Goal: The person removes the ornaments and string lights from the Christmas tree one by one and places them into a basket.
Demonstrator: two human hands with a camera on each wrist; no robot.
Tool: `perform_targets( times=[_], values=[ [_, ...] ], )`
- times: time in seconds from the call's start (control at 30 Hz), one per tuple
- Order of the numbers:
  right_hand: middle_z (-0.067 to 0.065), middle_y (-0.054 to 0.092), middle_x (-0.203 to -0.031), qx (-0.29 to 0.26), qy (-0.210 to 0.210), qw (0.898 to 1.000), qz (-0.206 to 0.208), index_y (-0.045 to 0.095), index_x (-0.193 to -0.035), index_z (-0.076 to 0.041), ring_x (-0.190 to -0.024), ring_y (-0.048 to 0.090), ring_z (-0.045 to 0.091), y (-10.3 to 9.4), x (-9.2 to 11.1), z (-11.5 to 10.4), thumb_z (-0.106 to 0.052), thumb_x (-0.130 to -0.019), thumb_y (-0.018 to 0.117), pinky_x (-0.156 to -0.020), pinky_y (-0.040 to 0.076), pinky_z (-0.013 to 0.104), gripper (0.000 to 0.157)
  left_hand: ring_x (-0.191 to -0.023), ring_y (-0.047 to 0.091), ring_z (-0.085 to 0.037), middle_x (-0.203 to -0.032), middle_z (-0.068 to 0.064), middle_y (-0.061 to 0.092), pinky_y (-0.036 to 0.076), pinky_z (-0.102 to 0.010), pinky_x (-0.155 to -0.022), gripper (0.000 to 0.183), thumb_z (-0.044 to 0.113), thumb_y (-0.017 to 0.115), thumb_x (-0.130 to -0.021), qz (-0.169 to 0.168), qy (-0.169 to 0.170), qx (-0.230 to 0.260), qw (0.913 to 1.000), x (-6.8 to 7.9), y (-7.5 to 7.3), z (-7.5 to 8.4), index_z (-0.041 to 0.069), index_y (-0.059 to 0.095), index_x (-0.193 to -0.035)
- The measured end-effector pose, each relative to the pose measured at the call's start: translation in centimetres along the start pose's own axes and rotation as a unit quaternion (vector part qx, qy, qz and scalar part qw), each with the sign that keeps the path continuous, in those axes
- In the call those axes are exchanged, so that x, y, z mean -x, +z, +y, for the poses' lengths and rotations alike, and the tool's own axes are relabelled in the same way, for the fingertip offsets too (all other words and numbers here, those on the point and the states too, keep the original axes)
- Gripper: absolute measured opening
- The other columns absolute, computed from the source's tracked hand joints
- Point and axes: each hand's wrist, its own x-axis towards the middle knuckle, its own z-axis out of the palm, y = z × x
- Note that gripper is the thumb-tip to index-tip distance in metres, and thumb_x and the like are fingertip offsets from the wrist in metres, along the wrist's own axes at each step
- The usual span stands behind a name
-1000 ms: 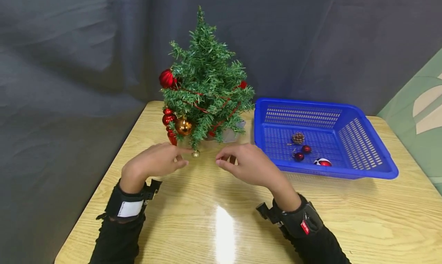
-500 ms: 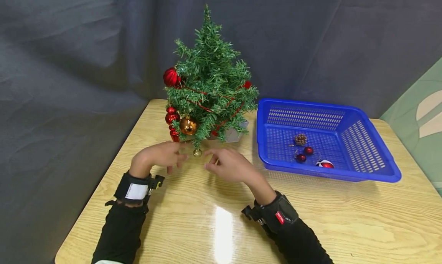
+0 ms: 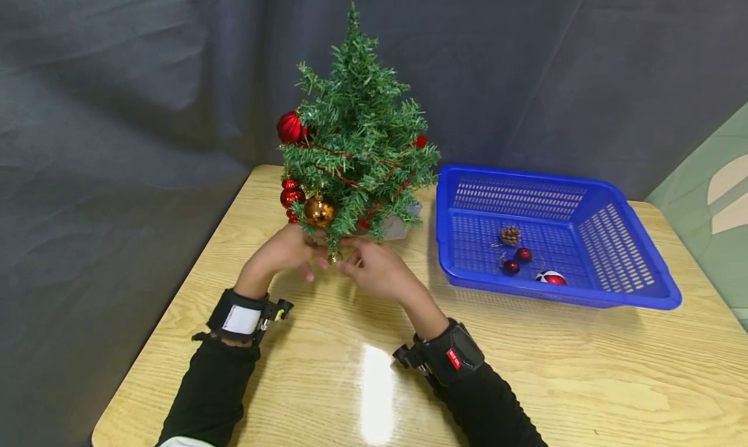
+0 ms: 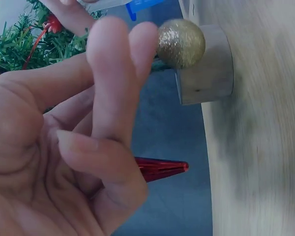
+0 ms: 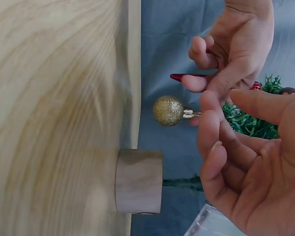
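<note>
A small gold glitter bauble point(image 3: 335, 256) hangs at the lowest front branch of the Christmas tree point(image 3: 365, 122). My left hand point(image 3: 286, 249) is just left of it, its fingers bent among the branch tips. On the other side, my right hand point(image 3: 376, 268) has bent fingers close to the bauble's cap and loop. In the right wrist view the gold bauble point(image 5: 168, 110) shows whole, but fingers cover the end of its loop. What the fingertips pinch, if anything, is hidden. Behind the left hand, a red pointed ornament point(image 4: 164, 168) sticks out.
A copper ball point(image 3: 319, 211), a red ribbed ball point(image 3: 289, 128) and a red tiered ornament point(image 3: 291, 197) hang on the tree's left. To the right, a blue basket point(image 3: 561, 299) holds a pinecone point(image 3: 510, 235) and several red balls. The tree has a wooden base point(image 5: 138, 182).
Both hands have drawn in toward the gold bauble, the left moving right and the right moving left. The left hand's extended finger is now bent in among the branches.
</note>
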Motion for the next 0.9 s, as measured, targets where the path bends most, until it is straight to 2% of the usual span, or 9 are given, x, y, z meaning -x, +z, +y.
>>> perform_targets(
  times=[0.17, 0.27, 0.4, 0.6, 0.8, 0.9],
  values=[
    [0.002, 0.073, -0.096, -0.019, -0.008, 1.0, -0.009, 0.051, -0.143, -0.008, -0.068, 0.063, 0.01, 0.3, -0.2, 0.1, -0.028, -0.098, 0.064, -0.064, 0.051, 0.027, 0.051, -0.054, 0.065, -0.023, -0.085, -0.019, 0.067, 0.059, -0.05, -0.063, 0.017, -0.008, 0.056, -0.091, 0.031, 0.001, -0.024, 0.9992, -0.2, 0.0, -0.1, -0.001, 0.067, -0.103],
    [0.001, 0.074, -0.095, -0.029, -0.009, 0.999, -0.011, 0.052, -0.142, -0.008, -0.066, 0.061, 0.01, 0.3, -0.2, 0.1, -0.028, -0.098, 0.063, -0.062, 0.049, 0.027, 0.049, -0.051, 0.063, -0.018, -0.084, -0.017, 0.067, 0.059, -0.05, -0.065, 0.01, -0.007, 0.06, -0.089, 0.044, 0.006, -0.036, 0.9984, -0.2, 0.0, 0.0, -0.002, 0.068, -0.094],
    [0.003, 0.075, -0.094, -0.04, -0.012, 0.999, -0.008, 0.057, -0.137, -0.009, -0.06, 0.056, 0.011, 0.3, -0.2, 0.2, -0.026, -0.099, 0.061, -0.058, 0.045, 0.028, 0.042, -0.052, 0.065, -0.018, -0.083, -0.015, 0.068, 0.059, -0.049, -0.066, 0.007, -0.004, 0.067, -0.086, 0.044, 0.011, -0.034, 0.9984, -0.1, -0.2, 0.1, -0.003, 0.069, -0.092],
    [0.003, 0.076, -0.091, -0.05, -0.011, 0.999, 0.004, 0.063, -0.131, -0.009, -0.053, 0.047, 0.01, 0.5, -0.2, 0.3, -0.024, -0.099, 0.062, -0.056, 0.04, 0.027, 0.035, -0.055, 0.067, -0.019, -0.08, -0.013, 0.07, 0.059, -0.048, -0.068, 0.005, 0.0, 0.069, -0.086, 0.039, 0.011, -0.054, 0.9977, 0.1, -0.3, 0.3, -0.002, 0.071, -0.09],
    [0.0, 0.075, -0.085, -0.06, 0.003, 0.997, 0.04, 0.07, -0.117, -0.012, -0.054, 0.052, 0.009, 0.9, -0.2, 0.0, -0.024, -0.096, 0.066, -0.054, 0.042, 0.025, 0.025, -0.067, 0.073, -0.029, -0.083, -0.012, 0.075, 0.054, -0.028, -0.069, 0.005, 0.009, 0.071, -0.087, 0.039, -0.029, -0.089, 0.9949, 0.4, -0.5, 0.7, 0.005, 0.075, -0.087],
    [-0.002, 0.075, -0.082, -0.064, 0.006, 0.996, 0.061, 0.073, -0.11, -0.013, -0.055, 0.054, 0.009, 1.1, -0.3, 0.0, -0.026, -0.096, 0.067, -0.052, 0.04, 0.023, 0.021, -0.068, 0.074, -0.029, -0.082, -0.01, 0.076, 0.052, -0.026, -0.073, 0.006, 0.011, 0.071, -0.088, 0.034, -0.032, -0.105, 0.9934, 0.4, -0.5, 0.8, 0.007, 0.076, -0.086]
  ],
)
